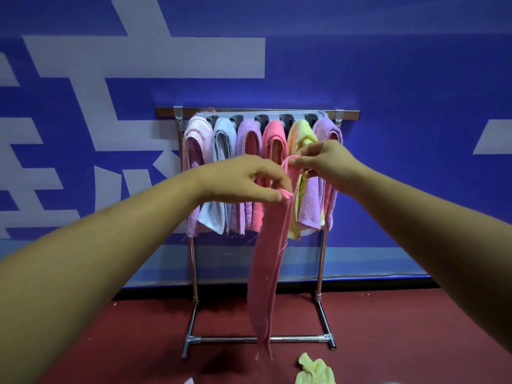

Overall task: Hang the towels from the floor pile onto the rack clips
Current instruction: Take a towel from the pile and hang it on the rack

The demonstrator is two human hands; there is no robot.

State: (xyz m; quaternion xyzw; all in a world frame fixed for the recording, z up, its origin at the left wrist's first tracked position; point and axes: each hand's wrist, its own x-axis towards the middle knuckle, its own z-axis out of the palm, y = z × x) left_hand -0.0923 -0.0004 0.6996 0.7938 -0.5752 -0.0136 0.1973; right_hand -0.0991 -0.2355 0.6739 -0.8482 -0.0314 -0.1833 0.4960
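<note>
Pink terry towel (pixel 266 259) is hanging as a long, narrow, folded strip in front of the rack (pixel 321 261). Its frayed lower end is dangling near the rack's base bar. Left hand (pixel 243 178) is pinching the towel's bunched top edge between thumb and fingertips, a tight, narrow grip. Right hand (pixel 324 162) is pinching a looped fold of the same edge, slightly higher and to the right, fingers curled on cloth.

The rack is shiny metal tubing, with a grey rail of dark clips (pixel 261 119) running along its top bar. Six fluffy towels are hanging side by side from the clips, each folded into a rounded hump. From the left end they are pale pink towel (pixel 194 151), light blue towel (pixel 221 145), purple towel (pixel 248 145), coral towel (pixel 274 139), yellow towel (pixel 300 134) and second purple towel (pixel 327 131).

Crumpled pale yellow cloth (pixel 315 370) is lying on the dark red floor (pixel 388 342), in front of the rack's right foot. Blue wall (pixel 388 65) with white blocky shapes is standing behind the rack.
</note>
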